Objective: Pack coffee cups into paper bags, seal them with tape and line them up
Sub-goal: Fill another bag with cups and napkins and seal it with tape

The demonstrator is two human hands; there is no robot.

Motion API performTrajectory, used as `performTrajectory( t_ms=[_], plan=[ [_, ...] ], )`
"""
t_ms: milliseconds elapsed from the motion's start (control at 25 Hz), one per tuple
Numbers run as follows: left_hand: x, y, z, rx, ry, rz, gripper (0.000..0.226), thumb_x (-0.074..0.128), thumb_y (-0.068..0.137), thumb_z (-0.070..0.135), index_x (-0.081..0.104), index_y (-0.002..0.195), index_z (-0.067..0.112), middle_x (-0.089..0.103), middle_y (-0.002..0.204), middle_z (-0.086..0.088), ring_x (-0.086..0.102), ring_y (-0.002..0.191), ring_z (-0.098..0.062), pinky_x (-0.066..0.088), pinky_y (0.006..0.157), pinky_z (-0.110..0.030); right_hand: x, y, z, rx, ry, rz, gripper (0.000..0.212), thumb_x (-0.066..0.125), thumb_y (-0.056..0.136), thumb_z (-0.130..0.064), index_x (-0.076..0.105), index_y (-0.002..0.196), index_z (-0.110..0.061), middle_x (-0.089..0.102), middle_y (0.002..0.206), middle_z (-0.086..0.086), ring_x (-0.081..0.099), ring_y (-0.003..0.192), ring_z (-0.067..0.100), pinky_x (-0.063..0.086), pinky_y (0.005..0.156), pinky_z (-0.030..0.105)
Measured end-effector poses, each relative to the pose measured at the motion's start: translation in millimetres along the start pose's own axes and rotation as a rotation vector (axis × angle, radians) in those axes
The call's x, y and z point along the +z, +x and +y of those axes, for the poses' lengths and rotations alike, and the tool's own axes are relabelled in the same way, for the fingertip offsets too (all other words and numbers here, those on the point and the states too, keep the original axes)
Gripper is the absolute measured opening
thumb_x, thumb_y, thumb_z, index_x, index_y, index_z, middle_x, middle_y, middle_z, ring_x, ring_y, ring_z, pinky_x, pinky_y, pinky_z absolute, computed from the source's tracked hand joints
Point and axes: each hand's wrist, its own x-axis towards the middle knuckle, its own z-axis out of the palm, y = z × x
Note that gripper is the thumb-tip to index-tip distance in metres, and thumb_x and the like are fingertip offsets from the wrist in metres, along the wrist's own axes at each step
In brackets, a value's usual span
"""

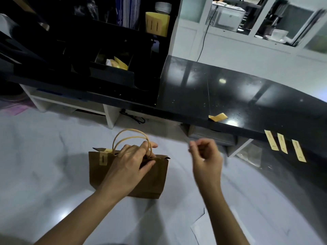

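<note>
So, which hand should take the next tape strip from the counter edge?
Probably the right hand: it is nearer the tape strips, seemingly holding nothing. The left hand grips the paper bag.

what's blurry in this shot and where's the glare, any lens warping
Head view: the right hand is smeared by motion blur, while the left hand on the paper bag stays fairly sharp; glare patches sit on the black counter and the pale floor; the wide-angle lens bows the counter edge.
</note>
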Motion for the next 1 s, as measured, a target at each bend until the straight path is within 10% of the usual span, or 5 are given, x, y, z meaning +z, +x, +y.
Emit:
performTrajectory(
  t_ms=[160,760,1000],
  plan=[
    [2,-1,-1,-0.021,-0.009,0.019,0.039,0.071,0.089,0.035,0.057,0.126,0.036,0.067,0.102,0.02,0.053,0.105,-0.007,0.049,0.089,-0.032,-33,65,2,0.212,0.043,0.293,0.011,0.073,0.094,-0.022,0.068,0.102,-0.017,0.073,0.097,0.012,0.071,0.089,0.031,0.059,0.083,0.045],
    [4,-2,-5,-0.011,-0.009,0.017,0.035,0.063,0.09,0.043,0.055,0.124,0.04,0.068,0.105,0.021,0.055,0.108,-0.006,0.05,0.092,-0.035,-35,126,21,0.154,-0.13,0.341,0.008,0.078,0.089,-0.029,0.077,0.095,-0.023,0.07,0.083,-0.015,0.062,0.073,-0.008,0.043,0.069,0.005],
    [3,-1,-3,-0.017,-0.004,0.018,0.029,0.062,0.09,0.043,0.058,0.118,0.038,0.066,0.111,0.02,0.055,0.109,-0.007,0.051,0.092,-0.033,-29,106,-4,0.004,-0.079,0.187,0.014,0.075,0.094,-0.02,0.071,0.087,-0.031,0.071,0.078,-0.017,0.065,0.074,-0.004,0.049,0.072,0.01]
  ],
)
